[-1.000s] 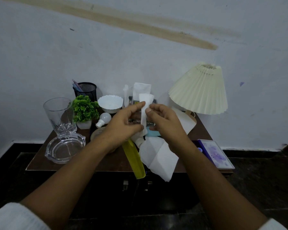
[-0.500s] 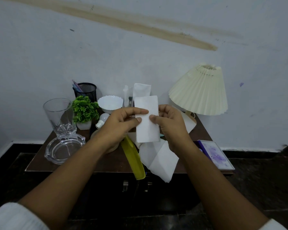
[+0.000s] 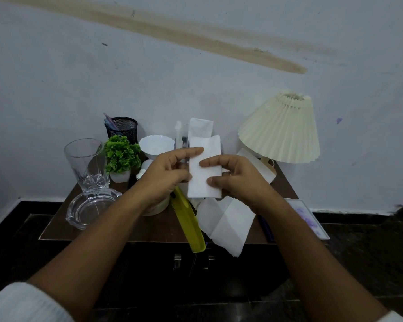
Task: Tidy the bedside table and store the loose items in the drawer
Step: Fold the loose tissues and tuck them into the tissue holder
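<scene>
Both my hands hold a folded white tissue upright above the middle of the dark brown bedside table. My left hand pinches its left edge, forefinger laid across the top. My right hand pinches its right edge between thumb and fingers. Below them a larger unfolded white tissue hangs over the table's front edge, beside a yellow-green comb that also juts over the edge. Two metal drawer handles show on the dark front under the table top.
At the left stand a tall glass, a glass ashtray, a small green plant, a black mesh pen holder, a white bowl and a bulb. A pleated cream lamp stands at the right, a purple-patterned frame at the right edge.
The tissue went from a narrow crumpled strip to a flat folded rectangle between my hands. My right fingers have slid further across its face.
</scene>
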The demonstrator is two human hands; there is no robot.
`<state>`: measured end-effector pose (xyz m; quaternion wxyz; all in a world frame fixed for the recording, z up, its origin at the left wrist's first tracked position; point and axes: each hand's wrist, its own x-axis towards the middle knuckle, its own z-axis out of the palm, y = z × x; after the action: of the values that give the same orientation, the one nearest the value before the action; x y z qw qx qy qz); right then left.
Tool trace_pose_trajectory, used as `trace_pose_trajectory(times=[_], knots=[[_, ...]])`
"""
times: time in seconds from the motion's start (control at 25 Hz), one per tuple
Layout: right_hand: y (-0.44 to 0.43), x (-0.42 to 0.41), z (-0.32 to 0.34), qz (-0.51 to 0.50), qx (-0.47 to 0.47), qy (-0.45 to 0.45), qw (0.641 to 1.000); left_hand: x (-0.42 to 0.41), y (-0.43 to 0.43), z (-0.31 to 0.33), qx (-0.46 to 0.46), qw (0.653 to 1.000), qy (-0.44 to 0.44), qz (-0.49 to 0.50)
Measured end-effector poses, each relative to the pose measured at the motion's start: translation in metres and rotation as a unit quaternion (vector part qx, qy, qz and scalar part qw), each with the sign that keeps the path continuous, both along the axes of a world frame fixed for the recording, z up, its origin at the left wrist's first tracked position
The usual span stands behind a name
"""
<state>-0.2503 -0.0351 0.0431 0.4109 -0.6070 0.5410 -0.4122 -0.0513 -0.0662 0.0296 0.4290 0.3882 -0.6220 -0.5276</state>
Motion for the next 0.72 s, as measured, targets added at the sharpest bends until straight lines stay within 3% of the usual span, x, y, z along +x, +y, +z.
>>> trace_pose_trajectory(times=[0.2,0.72], knots=[[-0.015,-0.003,0.006,-0.147,-0.123,0.18,0.965,-0.006,-0.007,0.006,-0.016,0.997,0.031,0.066],[-0.062,0.015,-0.016,-0.148,-0.112,0.287,0.94,-0.007,-0.022,0.005,0.034,0.992,0.078,0.093]])
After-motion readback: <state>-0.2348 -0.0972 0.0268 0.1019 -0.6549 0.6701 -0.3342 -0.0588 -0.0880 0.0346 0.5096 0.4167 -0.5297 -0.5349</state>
